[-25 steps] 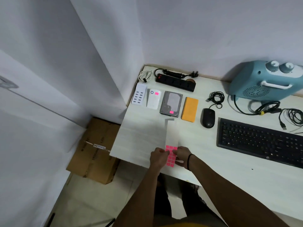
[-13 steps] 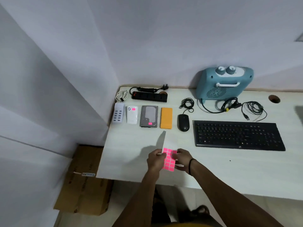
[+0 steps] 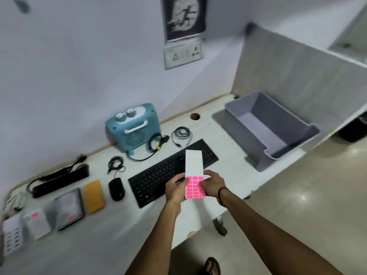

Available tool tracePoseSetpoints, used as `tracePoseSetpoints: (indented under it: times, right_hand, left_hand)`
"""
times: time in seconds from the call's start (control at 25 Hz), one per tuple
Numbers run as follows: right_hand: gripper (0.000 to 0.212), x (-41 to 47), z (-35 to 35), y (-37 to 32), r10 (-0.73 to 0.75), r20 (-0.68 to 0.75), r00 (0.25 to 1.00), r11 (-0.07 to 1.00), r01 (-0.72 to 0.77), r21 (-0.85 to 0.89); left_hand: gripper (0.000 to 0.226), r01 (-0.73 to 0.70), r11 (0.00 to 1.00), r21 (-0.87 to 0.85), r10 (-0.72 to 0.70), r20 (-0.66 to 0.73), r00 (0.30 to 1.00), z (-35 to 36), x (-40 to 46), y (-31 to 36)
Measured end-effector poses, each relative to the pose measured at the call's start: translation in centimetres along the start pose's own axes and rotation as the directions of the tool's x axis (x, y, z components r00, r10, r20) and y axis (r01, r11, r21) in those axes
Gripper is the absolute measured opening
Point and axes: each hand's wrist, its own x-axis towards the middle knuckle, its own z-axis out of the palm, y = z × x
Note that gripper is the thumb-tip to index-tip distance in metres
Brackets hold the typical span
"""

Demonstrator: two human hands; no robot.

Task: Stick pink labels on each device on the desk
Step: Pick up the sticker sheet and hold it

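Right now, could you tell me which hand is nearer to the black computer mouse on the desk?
Left. The left hand holds the pink label sheet over the black keyboard, on the black computer mouse's side; the right hand grips the sheet's far edge.

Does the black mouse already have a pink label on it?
No, the black mouse shows a plain dark top with no pink label.

Label sheet [image 3: 194, 176] between both hands, above keyboard [image 3: 158, 175]

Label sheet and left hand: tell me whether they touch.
Touching. The head view shows the left hand pinching the label sheet's left edge, fingers overlapping the pink labels.
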Motion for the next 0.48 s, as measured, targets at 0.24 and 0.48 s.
tracePoseSetpoints:
  times: [0.24, 0.48]
  right_hand:
    - [0.03, 0.2, -19.7, 2.6, -0.011, -0.408, 0.913, 0.997, 0.042, 0.068]
    - [0.022, 2.5, -33.2, 4.5, 0.114, -0.7, 0.705, 0.984, 0.015, 0.175]
  left_hand:
    - [0.018, -0.049, 0.998, 0.049, 0.033, 0.29, 0.956, 20.8, -0.7, 4.8]
    - [0.01, -0.053, 0.982, 0.182, -0.052, 0.527, 0.848, 35.4, -0.8, 9.0]
